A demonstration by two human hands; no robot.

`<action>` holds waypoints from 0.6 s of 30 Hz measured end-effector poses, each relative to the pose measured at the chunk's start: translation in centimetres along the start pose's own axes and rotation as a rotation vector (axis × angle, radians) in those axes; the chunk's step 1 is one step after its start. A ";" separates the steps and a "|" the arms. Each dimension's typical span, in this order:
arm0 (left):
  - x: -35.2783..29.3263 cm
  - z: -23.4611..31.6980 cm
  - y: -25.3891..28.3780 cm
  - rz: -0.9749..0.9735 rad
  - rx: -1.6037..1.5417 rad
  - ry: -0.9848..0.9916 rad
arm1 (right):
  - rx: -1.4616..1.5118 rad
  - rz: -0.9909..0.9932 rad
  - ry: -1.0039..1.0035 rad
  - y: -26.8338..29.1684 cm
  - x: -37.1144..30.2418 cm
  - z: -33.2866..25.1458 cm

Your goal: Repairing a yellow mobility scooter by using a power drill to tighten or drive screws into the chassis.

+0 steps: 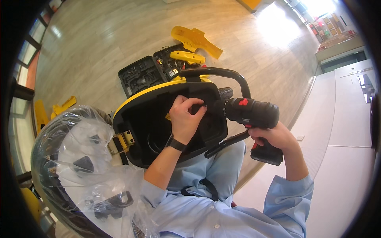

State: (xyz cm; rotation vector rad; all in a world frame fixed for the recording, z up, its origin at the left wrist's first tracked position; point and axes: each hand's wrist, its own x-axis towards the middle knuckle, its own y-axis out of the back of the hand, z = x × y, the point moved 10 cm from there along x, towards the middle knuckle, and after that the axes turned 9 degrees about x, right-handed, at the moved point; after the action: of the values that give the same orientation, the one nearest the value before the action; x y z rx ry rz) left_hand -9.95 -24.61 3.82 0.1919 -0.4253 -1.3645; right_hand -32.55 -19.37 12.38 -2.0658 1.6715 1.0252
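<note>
My right hand (274, 137) grips a black cordless drill (254, 113) with red switches, its chuck pointing left. In front of the chuck, the thumb and forefinger of my left hand (186, 117) pinch together; anything between them is too small to make out. Below this hand lies a deep black tub (139, 119) with a yellow outer edge, apparently the storage compartment of a scooter. A metal hinge (126, 139) joins it on the left to a tilted-up seat (83, 158) wrapped in clear plastic.
A black tubular rail (222, 73) curves around the tub's right end. Beyond it on the wooden floor are an opened black tool case (143, 73) and yellow body panels (194, 39). More yellow panels (63, 106) lie at the left. A white wall (345, 119) stands at the right.
</note>
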 end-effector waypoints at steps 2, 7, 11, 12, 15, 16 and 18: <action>0.0 0.0 0.1 0.000 0.006 0.003 | 0.010 -0.005 0.005 -0.1 0.0 -0.1; 0.1 -0.1 0.0 0.003 0.011 -0.016 | -0.025 0.004 0.012 -0.4 -0.2 -0.9; 0.1 0.0 0.1 0.006 0.013 -0.032 | -0.066 0.021 -0.001 -0.7 0.1 -1.4; 0.1 0.1 0.1 0.002 0.017 -0.034 | -0.067 0.022 -0.003 -0.6 0.1 -1.3; 0.1 0.0 -0.1 -0.009 0.021 -0.025 | -0.055 0.031 -0.016 -0.3 0.3 -0.8; 0.1 0.0 0.0 -0.010 0.021 -0.026 | -0.044 0.024 -0.005 -0.3 0.3 -0.9; 0.1 0.2 0.0 -0.031 0.015 -0.060 | -0.031 0.017 0.008 -0.4 0.2 -1.0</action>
State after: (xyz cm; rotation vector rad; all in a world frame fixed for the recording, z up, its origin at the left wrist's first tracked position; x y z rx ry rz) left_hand -10.04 -24.67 4.02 0.1711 -0.4846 -1.4000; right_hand -31.81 -20.05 12.85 -2.0812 1.6903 1.0555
